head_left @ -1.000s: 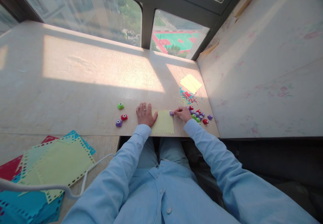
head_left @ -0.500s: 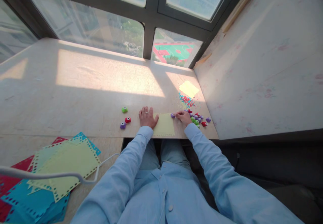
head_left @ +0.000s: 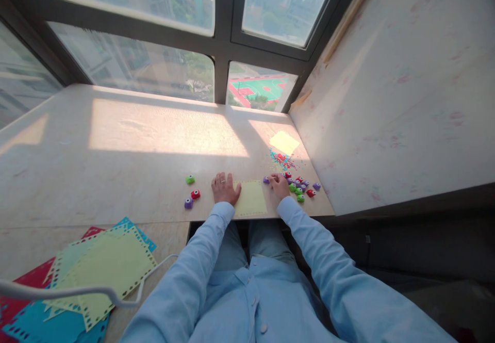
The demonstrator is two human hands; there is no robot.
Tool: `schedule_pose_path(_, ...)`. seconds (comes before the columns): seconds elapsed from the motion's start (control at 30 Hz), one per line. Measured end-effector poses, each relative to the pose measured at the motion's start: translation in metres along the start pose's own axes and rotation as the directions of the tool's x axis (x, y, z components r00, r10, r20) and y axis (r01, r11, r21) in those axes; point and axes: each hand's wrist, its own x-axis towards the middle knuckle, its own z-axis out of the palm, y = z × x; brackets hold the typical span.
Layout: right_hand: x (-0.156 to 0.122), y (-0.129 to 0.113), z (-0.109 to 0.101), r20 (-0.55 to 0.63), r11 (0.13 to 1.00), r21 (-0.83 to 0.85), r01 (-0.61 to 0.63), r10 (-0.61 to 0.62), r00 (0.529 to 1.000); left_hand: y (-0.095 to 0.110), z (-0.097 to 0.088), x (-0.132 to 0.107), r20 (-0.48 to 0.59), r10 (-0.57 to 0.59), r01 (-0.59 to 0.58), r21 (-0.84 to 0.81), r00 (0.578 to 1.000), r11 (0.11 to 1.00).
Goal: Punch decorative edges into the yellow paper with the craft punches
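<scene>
Several punches [head_left: 298,191] lie loose on the tabletop [head_left: 154,178], near the hands [head_left: 226,191].

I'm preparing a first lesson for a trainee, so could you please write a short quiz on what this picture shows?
1. Fill in the colour: to the left of the left hand, the three punches are green, red and ____.
2. True or false: the confetti lies closer to the window than the right hand does.
3. Which colour is the sheet between the two hands?
a) red
b) blue
c) pale yellow

Key: 1. purple; 2. true; 3. c
</scene>
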Motion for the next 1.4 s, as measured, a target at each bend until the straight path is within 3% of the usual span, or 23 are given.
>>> schedule_pose_path(0.1,-0.004,0.0,-0.001,0.044,0.977,-0.177,0.123,-0.117,0.992,0.0,0.0,0.001,-0.018,-0.025,0.024,-0.073,1.0,0.997)
schedule_pose_path(0.2,-0.004,-0.001,-0.005,0.105,0.905,-0.357,0.23,-0.205,0.973,-0.004,-0.001,0.004,-0.051,-0.122,0.1,-0.315,0.991,0.944)
schedule_pose_path(0.3,-0.003,-0.004,-0.011,0.078,0.905,-0.355,0.234,-0.221,0.972,-0.012,-0.002,0.007,-0.079,-0.231,0.162,-0.5,0.97,0.851)
schedule_pose_path(0.4,-0.006,-0.009,-0.023,-0.035,0.95,-0.229,0.211,-0.225,0.974,-0.021,-0.003,0.006,-0.107,-0.308,0.195,-0.571,0.945,0.798)
schedule_pose_path(0.5,-0.02,-0.015,-0.035,-0.147,0.993,0.053,0.109,-0.1,0.984,-0.021,-0.005,-0.001,-0.127,-0.401,0.229,-0.65,0.907,0.724)
schedule_pose_path(0.63,-0.055,-0.024,-0.04,-0.168,0.931,0.365,-0.022,0.089,0.982,-0.002,-0.013,-0.024,-0.132,-0.484,0.258,-0.711,0.865,0.654)
schedule_pose_path(0.73,-0.085,-0.033,-0.029,-0.1,0.877,0.471,-0.094,0.159,0.982,0.025,-0.029,-0.048,-0.106,-0.423,0.212,-0.741,0.9,0.637)
schedule_pose_path(0.8,-0.103,-0.039,-0.016,-0.04,0.861,0.492,-0.129,0.17,0.985,0.043,-0.041,-0.063,-0.038,-0.174,0.081,-0.774,0.984,0.627)
schedule_pose_path(0.87,-0.117,-0.044,-0.002,0.02,0.855,0.501,-0.136,0.146,0.989,0.056,-0.05,-0.074,0.014,0.038,-0.013,-0.774,0.999,0.633)
schedule_pose_path(0.93,-0.126,-0.048,0.01,0.07,0.847,0.516,-0.128,0.107,0.992,0.062,-0.054,-0.082,0.044,0.117,-0.042,-0.767,0.992,0.64)
schedule_pose_path(1.1,-0.135,-0.048,0.024,0.185,0.87,0.486,-0.085,-0.007,0.983,0.052,-0.048,-0.09,0.008,0.002,0.005,-0.708,1.0,0.706)
schedule_pose_path(1.27,-0.128,-0.041,0.022,0.349,0.904,0.425,-0.044,-0.118,0.93,0.032,-0.049,-0.086,-0.035,-0.119,0.062,-0.686,0.992,0.725)
schedule_pose_path(1.33,-0.116,-0.035,0.018,0.321,0.932,0.361,0.003,-0.127,0.939,0.021,-0.051,-0.08,-0.038,-0.154,0.088,-0.678,0.987,0.73)
schedule_pose_path(1.4,-0.098,-0.025,0.012,0.237,0.966,0.258,0.032,-0.096,0.967,0.006,-0.051,-0.073,-0.087,-0.155,0.072,-0.604,0.984,0.794)
